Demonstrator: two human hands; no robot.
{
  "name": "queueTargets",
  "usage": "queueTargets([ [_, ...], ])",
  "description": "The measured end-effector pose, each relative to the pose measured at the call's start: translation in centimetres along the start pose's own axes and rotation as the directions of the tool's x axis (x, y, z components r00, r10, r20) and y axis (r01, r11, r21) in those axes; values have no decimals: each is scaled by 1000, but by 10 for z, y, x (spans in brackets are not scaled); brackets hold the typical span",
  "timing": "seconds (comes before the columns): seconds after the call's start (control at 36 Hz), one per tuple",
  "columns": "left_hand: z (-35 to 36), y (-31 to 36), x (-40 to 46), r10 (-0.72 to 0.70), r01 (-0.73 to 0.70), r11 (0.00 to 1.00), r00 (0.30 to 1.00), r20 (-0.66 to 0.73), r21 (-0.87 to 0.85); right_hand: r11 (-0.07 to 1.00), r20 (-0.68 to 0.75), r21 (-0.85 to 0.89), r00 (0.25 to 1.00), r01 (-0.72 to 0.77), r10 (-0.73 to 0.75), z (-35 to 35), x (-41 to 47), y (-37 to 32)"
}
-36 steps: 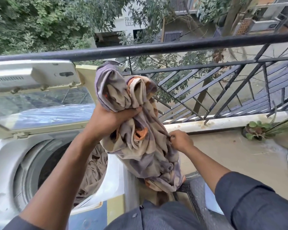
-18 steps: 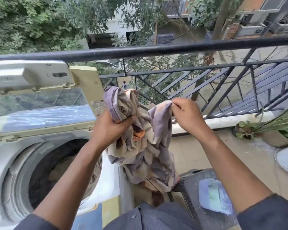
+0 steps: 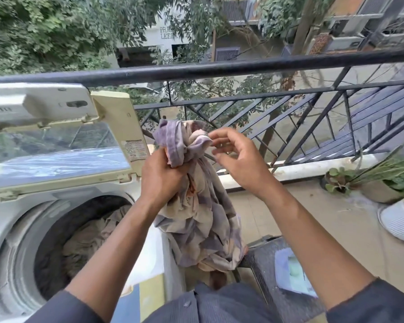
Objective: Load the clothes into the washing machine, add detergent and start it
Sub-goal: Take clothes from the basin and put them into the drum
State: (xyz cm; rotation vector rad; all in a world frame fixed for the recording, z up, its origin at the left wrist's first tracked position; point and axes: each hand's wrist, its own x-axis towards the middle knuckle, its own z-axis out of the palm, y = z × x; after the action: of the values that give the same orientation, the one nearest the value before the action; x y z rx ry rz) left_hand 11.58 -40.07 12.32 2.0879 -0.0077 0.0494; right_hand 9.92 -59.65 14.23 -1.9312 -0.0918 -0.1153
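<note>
Cloth (image 3: 196,220) in faded purple and cream is hanging bunched from the left hand (image 3: 160,177), whose fingers are clamping its gathered neck just right of the washing machine (image 3: 9,229), at about 3 o'clock from the open drum (image 3: 51,241) where beige laundry (image 3: 86,238) is already lying. The right hand (image 3: 238,163) is hovering beside the top of the bundle at 1 o'clock, fingers spread and gripping nothing, though its fingertips may be grazing a fold. Loading it well probably means gathering the trailing tail first, then swinging the bundle toward 9 o'clock under the raised lid (image 3: 56,159) and releasing it over the middle of the drum.
</note>
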Motion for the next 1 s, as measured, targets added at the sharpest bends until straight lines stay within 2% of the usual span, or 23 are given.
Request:
queueTargets([
  [0.11,-9,10,1,29,-31,991,999,-12,-134,944,51,-270,976,-190,211,-7,-10,64],
  [0.19,-19,25,3,78,-76,973,997,3,-216,837,151,-447,896,-316,419,1,-18,111],
  [0.25,-25,35,5,103,-98,958,995,4,-270,791,189,-495,844,-359,501,8,-20,142],
  [0.36,-41,52,8,145,-158,914,987,-62,-374,784,186,-466,821,-411,541,24,-14,207],
  [0.47,-53,59,9,126,-173,890,983,-137,-422,759,194,-517,809,-396,554,34,-15,206],
  [0.58,-59,48,10,110,-152,908,986,-128,-390,718,117,-549,811,-428,573,28,-17,203],
  [0.72,-59,30,9,118,-131,960,991,-66,-249,737,-88,-439,841,-514,534,4,-3,199],
  [0.83,-48,18,8,54,-62,987,997,-61,-147,761,-196,-260,804,-594,561,-16,11,170],
  [0.94,-35,10,6,7,-8,1000,998,-69,-19,851,-191,-5,836,-526,515,-29,19,120],
  [1.0,-27,5,4,-4,8,998,998,-61,59,885,-184,71,866,-461,466,-31,21,90],
])
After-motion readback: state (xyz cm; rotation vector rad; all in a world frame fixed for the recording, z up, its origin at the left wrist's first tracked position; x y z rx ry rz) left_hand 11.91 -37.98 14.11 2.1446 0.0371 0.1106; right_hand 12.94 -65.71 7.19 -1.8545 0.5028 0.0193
